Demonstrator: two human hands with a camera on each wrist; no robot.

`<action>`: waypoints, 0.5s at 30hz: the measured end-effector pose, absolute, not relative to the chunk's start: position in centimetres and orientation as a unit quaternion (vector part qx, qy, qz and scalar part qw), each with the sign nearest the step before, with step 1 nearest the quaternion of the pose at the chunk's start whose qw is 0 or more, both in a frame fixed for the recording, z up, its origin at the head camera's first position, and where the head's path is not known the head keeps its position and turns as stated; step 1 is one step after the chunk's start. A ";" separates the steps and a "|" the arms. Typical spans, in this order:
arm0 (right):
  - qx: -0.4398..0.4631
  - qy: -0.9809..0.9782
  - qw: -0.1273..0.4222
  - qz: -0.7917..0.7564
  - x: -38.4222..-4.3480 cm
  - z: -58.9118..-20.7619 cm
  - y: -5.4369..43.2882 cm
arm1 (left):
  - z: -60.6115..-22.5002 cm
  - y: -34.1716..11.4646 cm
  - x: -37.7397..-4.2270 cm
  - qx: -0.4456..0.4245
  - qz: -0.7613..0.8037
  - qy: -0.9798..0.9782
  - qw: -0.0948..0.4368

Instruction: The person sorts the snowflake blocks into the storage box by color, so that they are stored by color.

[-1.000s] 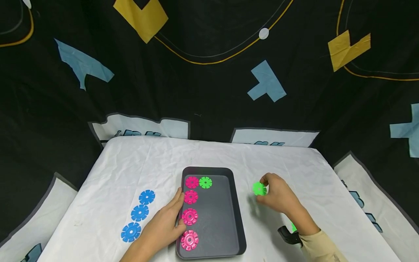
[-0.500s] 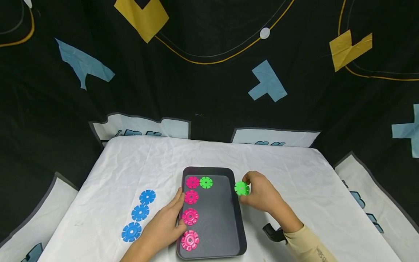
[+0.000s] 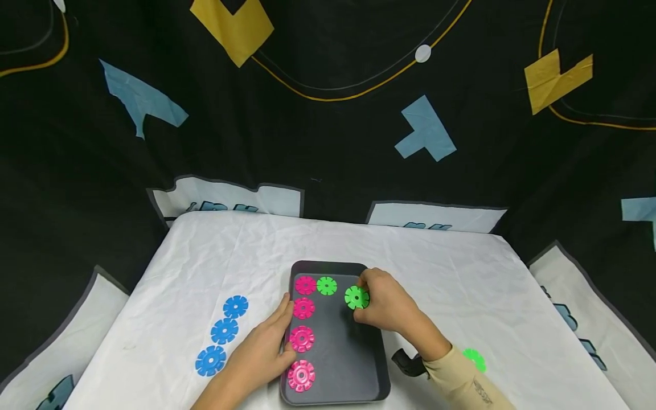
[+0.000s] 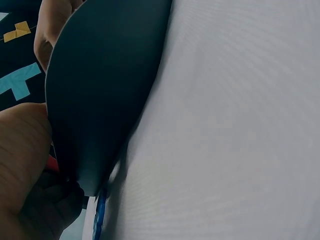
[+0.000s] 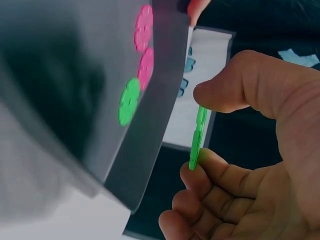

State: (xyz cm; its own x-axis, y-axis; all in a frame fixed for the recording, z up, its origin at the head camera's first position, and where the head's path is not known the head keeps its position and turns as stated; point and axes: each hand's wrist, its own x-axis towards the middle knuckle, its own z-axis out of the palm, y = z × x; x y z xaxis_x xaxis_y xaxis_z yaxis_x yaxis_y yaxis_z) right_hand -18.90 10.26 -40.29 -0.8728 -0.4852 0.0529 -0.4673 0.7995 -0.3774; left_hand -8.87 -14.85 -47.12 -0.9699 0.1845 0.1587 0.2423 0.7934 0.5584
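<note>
Right wrist: I see a green disc (image 5: 197, 140) edge-on, pinched by the right hand (image 3: 386, 304); only head shows me its face, over the tray (image 3: 340, 364), whose left rim the left hand (image 3: 263, 348) touches, fingers extended.

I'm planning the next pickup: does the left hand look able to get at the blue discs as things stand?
Probably yes: the blue discs lie uncovered beside the left hand, though it would first have to leave the tray.

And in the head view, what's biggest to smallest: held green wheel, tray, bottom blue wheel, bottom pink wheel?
1. Tray
2. Bottom blue wheel, bottom pink wheel: too alike to rank
3. Held green wheel
</note>
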 end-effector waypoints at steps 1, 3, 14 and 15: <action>-0.256 0.947 0.023 -0.190 -19.0 -40.4 10.0 | -47.1 -14.9 -8.9 -0.114 -0.301 -0.946 0.049; -0.266 0.946 0.024 -0.184 -19.1 -40.5 9.3 | -47.0 -14.9 -8.8 -0.116 -0.302 -0.945 0.050; -0.299 0.942 0.067 -0.133 -20.2 -42.1 5.9 | -47.1 -15.1 -8.8 -0.121 -0.306 -0.943 0.048; -0.303 0.942 0.070 -0.125 -20.3 -42.2 5.7 | -47.1 -15.1 -8.8 -0.121 -0.306 -0.943 0.048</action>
State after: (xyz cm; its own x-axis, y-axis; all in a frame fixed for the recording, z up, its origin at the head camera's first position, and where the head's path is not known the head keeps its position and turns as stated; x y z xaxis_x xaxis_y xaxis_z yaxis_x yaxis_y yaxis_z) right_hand -20.32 5.69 -42.23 -0.8062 -0.5890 -0.0554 -0.5542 0.7847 -0.2776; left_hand -8.85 -15.13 -47.14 -0.9660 0.1991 0.1650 0.2581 0.7834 0.5654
